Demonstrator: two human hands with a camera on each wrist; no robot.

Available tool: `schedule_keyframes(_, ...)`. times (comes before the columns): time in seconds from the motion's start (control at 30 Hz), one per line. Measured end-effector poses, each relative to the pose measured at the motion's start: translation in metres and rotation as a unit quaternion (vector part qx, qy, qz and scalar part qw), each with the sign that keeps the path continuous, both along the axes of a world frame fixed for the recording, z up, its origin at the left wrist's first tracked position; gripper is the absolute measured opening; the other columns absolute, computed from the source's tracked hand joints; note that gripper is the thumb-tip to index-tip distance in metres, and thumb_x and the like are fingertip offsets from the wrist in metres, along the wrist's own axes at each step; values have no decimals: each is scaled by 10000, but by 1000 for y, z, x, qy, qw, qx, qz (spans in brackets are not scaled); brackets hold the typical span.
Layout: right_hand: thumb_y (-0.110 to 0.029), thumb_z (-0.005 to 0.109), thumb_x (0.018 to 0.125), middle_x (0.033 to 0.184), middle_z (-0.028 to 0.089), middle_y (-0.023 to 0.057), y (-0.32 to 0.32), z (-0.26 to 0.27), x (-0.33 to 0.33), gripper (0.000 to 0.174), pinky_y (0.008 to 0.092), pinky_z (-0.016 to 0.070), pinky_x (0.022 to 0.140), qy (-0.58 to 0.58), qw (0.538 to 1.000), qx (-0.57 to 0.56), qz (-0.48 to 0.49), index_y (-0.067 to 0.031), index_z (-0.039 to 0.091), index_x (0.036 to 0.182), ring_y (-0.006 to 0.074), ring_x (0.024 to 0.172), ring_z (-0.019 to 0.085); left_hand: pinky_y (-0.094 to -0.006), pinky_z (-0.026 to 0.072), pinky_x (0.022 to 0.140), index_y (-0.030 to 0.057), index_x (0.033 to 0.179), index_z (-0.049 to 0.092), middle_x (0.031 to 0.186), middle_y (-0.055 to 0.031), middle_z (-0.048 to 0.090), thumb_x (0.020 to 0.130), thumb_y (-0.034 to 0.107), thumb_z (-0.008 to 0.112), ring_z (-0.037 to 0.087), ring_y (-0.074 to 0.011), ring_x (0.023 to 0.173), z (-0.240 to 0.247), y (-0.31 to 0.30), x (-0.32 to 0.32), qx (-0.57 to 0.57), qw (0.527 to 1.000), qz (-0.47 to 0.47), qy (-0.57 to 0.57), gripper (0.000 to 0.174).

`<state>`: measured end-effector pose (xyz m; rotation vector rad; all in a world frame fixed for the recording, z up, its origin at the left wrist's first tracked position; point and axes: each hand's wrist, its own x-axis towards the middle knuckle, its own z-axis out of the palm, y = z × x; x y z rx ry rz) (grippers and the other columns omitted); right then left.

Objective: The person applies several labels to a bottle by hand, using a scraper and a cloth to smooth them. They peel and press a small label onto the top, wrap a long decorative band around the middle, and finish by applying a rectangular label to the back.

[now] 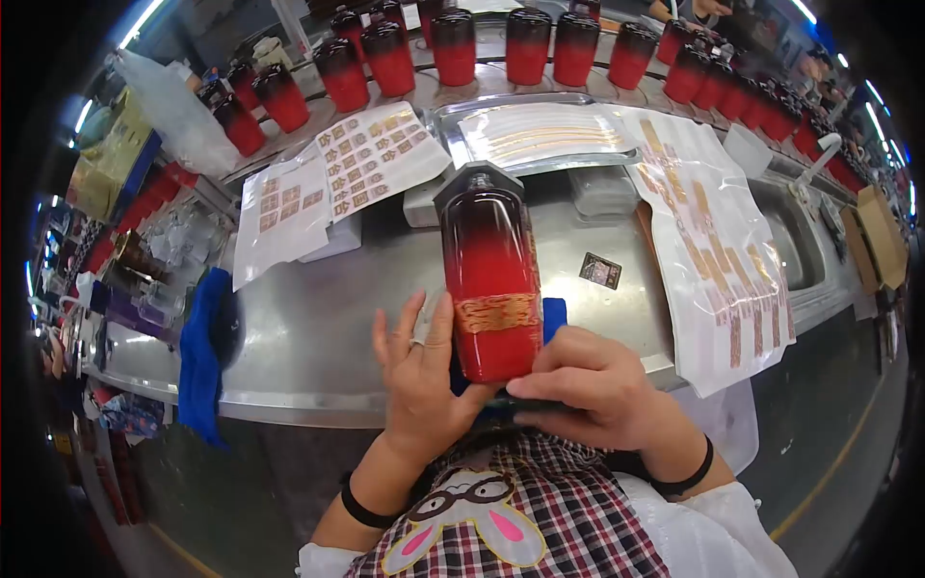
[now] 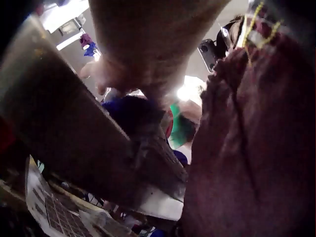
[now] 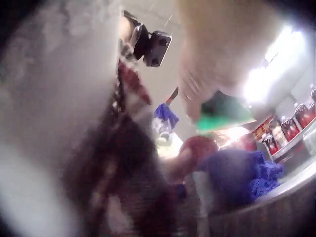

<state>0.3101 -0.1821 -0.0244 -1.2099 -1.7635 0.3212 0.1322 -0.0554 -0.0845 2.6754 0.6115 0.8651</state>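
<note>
A glossy bottle, black at the neck end fading to red, lies with its base toward me and a gold decorative band across its lower part. My left hand rests along its left side, fingers straight and spread, the thumb by the base. Near the lower right corner is my right hand, its fingers curled round a flat green piece, which is mostly hidden in the head view. Some blue cloth shows beside the bottle. Both wrist views are dark or blurred.
Sheets of gold decals lie left and right, with a metal tray of gold strips between. A small dark square lies on the steel table. Several red-black bottles line the back. Another blue cloth hangs over the front edge.
</note>
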Motion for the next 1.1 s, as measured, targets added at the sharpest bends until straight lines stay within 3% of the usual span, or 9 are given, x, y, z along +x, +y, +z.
schedule_keyframes(0.13, -18, 790, 691, 844, 603, 106, 13, -3, 5, 311, 377, 489, 668, -116, 962, 32, -246, -40, 668, 976, 276, 770, 608, -602, 176, 1118, -82, 1404, 423, 1346, -223, 522, 739, 521, 778, 429, -398, 1295, -1, -3, 6, -22, 999, 23, -39, 966)
schedule_keyframes(0.27, 13, 758, 653, 805, 577, 99, 16, 13, -10, 326, 383, 477, 624, -30, 999, -10, -25, -44, 676, 963, 278, 720, 589, -614, 191, 1103, -96, 1419, 384, 1275, -231, 552, 705, 525, 790, 434, -401, 1283, -14, 0, 8, -50, 998, 15, -42, 1030)
schedule_keyframes(0.33, 4, 764, 635, 796, 561, 96, 26, 5, -4, 350, 385, 476, 625, -130, 957, 72, -248, -50, 669, 968, 285, 712, 579, -624, 191, 1097, -97, 1435, 353, 1272, -227, 556, 709, 504, 788, 433, -405, 1279, 1, -1, 6, -19, 999, 16, -20, 1038)
schedule_keyframes(0.47, -8, 763, 705, 784, 555, 94, 24, 16, -18, 271, 374, 475, 609, -44, 999, -30, -2, -46, 670, 956, 269, 713, 585, -642, 169, 1105, -78, 1407, 415, 1230, -215, 578, 702, 461, 793, 445, -386, 1263, -8, -5, 10, 36, 997, 56, -33, 965)
schedule_keyframes(0.6, -50, 727, 824, 787, 591, 65, 15, 10, 7, 140, 270, 458, 592, 116, 955, -113, -250, -8, 659, 939, 138, 680, 589, -591, 148, 1142, -12, 1408, 462, 1344, -166, 568, 803, 364, 731, 412, -371, 1329, 6, -16, 12, 99, 992, -13, -77, 762)
schedule_keyframes(0.63, -67, 690, 865, 778, 607, 51, 16, 9, 5, 115, 242, 448, 602, 255, 925, -142, -245, 13, 646, 935, 88, 686, 565, -583, 142, 1148, -25, 1411, 452, 1396, -160, 535, 789, 374, 746, 423, -362, 1328, 4, -14, 12, 110, 992, -14, -60, 796)
schedule_keyframes(0.73, -83, 686, 873, 778, 624, 65, 20, 0, 6, 139, 245, 459, 614, 226, 925, -153, -264, 27, 634, 940, 95, 687, 574, -585, 142, 1145, -39, 1405, 453, 1386, -166, 540, 777, 373, 760, 434, -359, 1321, -2, -10, 7, 49, 996, 21, -66, 811)
schedule_keyframes(0.9, -84, 708, 854, 784, 605, 91, 33, 14, -16, 164, 279, 465, 602, -27, 991, -54, -123, -1, 652, 984, 160, 666, 596, -599, 183, 1128, -69, 1432, 384, 1424, -215, 487, 803, 420, 740, 433, -390, 1320, -6, -6, 3, 9, 998, 12, -63, 873)
schedule_keyframes(1.1, -102, 690, 896, 785, 610, 40, 12, 0, 7, 158, 250, 448, 606, 238, 932, -120, -245, 17, 644, 989, 78, 695, 553, -621, 160, 1119, -53, 1476, 309, 1415, -203, 485, 805, 459, 740, 378, -395, 1355, -22, -3, -2, -116, 990, 0, -80, 949)
